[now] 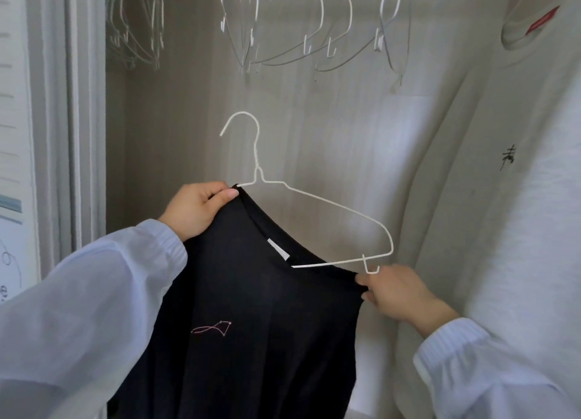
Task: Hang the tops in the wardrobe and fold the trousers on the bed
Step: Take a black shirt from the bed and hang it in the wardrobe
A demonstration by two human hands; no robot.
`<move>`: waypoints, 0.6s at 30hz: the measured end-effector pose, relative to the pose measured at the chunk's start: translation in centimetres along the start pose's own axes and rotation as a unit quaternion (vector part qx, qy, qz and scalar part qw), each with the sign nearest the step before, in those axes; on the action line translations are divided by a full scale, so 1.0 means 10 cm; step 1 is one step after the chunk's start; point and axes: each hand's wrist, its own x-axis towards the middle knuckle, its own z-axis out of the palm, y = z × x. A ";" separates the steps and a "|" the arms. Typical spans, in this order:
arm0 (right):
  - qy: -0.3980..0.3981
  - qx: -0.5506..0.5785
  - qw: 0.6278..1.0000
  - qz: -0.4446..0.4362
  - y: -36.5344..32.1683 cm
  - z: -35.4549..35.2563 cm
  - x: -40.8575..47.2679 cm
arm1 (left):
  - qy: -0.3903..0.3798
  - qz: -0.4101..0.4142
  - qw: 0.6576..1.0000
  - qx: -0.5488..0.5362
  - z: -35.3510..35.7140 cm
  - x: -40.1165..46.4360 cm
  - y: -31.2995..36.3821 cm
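Holding a black top (251,308) near the open wardrobe (188,104), left hand (196,209) pinching collar and white wire hanger (314,211), right hand (396,292) pinching far collar edge; handling as soft, light, slippery cloth, best gripped at shoulders

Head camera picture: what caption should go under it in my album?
Both hands, left and right, work a white wire hanger into a black top at the wardrobe.
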 end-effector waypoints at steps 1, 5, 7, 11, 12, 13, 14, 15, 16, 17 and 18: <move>0.010 -0.002 1.000 0.011 0.06 -0.03 0.00 | 0.005 0.005 1.000 0.022 -0.01 -0.01 -0.05; 0.013 0.006 0.999 0.036 0.21 -0.09 -0.04 | 0.036 0.030 0.991 0.122 -0.01 -0.09 -0.18; 0.010 0.001 0.999 0.039 0.23 -0.10 -0.06 | 0.048 0.031 0.989 0.134 0.01 -0.12 -0.18; 0.015 -0.008 1.000 0.016 0.24 -0.11 -0.09 | 0.054 -0.019 0.996 0.067 0.04 -0.09 -0.21; 0.015 -0.006 1.000 0.010 0.25 -0.10 -0.10 | 0.056 -0.027 0.997 0.048 0.03 -0.09 -0.22; 0.018 -0.003 1.000 0.007 0.25 -0.10 -0.11 | 0.057 -0.030 0.997 0.035 0.03 -0.09 -0.23; 0.021 -0.001 1.000 0.006 0.26 -0.09 -0.11 | 0.054 -0.030 0.998 0.032 0.02 -0.09 -0.24; 0.024 -0.003 1.000 0.007 0.26 -0.09 -0.11 | 0.050 -0.025 0.998 0.036 0.02 -0.10 -0.24; 0.024 -0.005 1.000 0.009 0.27 -0.10 -0.11 | 0.048 -0.021 0.998 0.043 0.02 -0.11 -0.24; 0.022 -0.005 1.000 0.009 0.27 -0.12 -0.11 | 0.048 -0.020 0.997 0.051 0.03 -0.11 -0.23; 0.019 -0.005 1.000 0.008 0.28 -0.13 -0.11 | 0.048 -0.022 0.997 0.057 0.03 -0.12 -0.23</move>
